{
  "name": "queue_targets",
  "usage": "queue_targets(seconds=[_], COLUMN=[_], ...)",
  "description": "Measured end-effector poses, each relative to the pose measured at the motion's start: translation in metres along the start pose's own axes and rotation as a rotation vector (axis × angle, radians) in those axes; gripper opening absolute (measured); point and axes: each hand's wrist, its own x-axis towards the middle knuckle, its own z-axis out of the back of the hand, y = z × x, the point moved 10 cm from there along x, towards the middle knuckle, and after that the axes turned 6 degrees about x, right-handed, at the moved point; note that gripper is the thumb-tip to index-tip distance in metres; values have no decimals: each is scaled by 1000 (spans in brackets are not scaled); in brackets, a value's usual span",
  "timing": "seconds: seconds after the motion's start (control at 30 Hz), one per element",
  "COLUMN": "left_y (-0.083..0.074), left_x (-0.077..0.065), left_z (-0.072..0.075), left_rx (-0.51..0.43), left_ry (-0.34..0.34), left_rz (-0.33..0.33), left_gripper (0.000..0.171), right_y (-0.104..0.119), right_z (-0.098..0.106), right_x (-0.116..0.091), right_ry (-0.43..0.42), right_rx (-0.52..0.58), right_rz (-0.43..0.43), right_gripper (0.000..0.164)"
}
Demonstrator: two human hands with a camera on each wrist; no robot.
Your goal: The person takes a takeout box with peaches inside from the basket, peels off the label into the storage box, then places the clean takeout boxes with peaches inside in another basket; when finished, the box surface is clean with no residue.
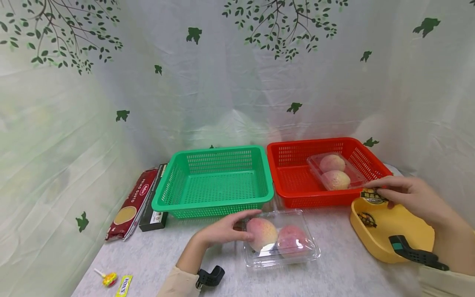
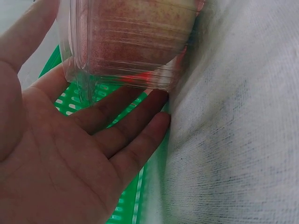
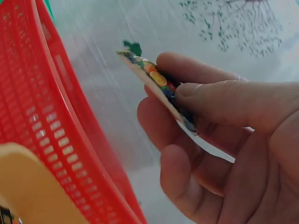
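Observation:
On the table's near middle is a clear plastic box (image 1: pixel 280 256) holding two pinkish peaches (image 1: pixel 293 241). My left hand (image 1: pixel 222 229) holds its left end, thumb on the near side and index finger along the far corner. Other fingers of that hand (image 2: pixel 126 130) stretch beside the box wall in the left wrist view. Between thumb and index finger, my right hand (image 1: pixel 419 202) pinches a black and gold fruit label (image 1: pixel 372 195), tilted edge-on in the right wrist view. Below this hand sits a yellow basin (image 1: pixel 412 231) with another such label (image 1: pixel 366 219) inside.
A green basket (image 1: pixel 219 207) stands at the back. Beside it, a red basket (image 1: pixel 319 201) contains another clear box (image 1: pixel 354 175) with two peaches. To the left lie a red packet (image 1: pixel 131 206), a black box (image 1: pixel 153 220), a lollipop (image 1: pixel 109 279) and a yellow sweet (image 1: pixel 124 285).

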Motion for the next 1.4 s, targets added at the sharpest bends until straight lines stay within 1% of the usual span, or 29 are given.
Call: queue_targets(seconds=[0.07, 0.17, 0.3, 0.4, 0.47, 0.67, 0.8, 0.87, 1.03, 1.17, 1.3, 1.4], left_y=[0, 0, 0, 1, 1, 2, 2, 2, 4, 4, 3, 3], left_x=[0, 0, 1, 1, 1, 1, 1, 1, 1, 1, 1, 0], left_z=[0, 0, 0, 0, 0, 1, 1, 1, 1, 1, 1, 1], left_rx=[2, 4, 2, 1, 0, 0, -1, -2, 1, -1, -6, -17], left_ry=[0, 0, -1, -4, -4, -6, -6, -6, -10, -11, -11, -8], left_rz=[-2, -5, -7, -6, -4, 4, 6, 7, 12, 12, 14, 17], left_gripper=[67, 67, 67, 67, 67, 67, 67, 67, 66, 67, 67, 68], right_y=[-10, -27, -50, -65, -74, -100, -112, -118, -128, -132, -132, -130], right_z=[5, 10, 10, 8, 7, 3, -1, -2, -6, -11, -14, -13], right_x=[-2, -6, -10, -12, -13, -16, -18, -20, -22, -23, -25, -25], right_ry=[1, 17, 57, 95, 123, 206, 240, 239, 235, 259, 279, 279], right_rx=[-13, -52, -131, -164, -168, -132, -108, -95, -56, -29, -8, -36], right_rz=[-23, -87, -217, -295, -328, -412, -436, -455, -503, -522, -518, -484], right_gripper=[25, 26, 32, 37, 38, 37, 35, 36, 43, 47, 50, 52])
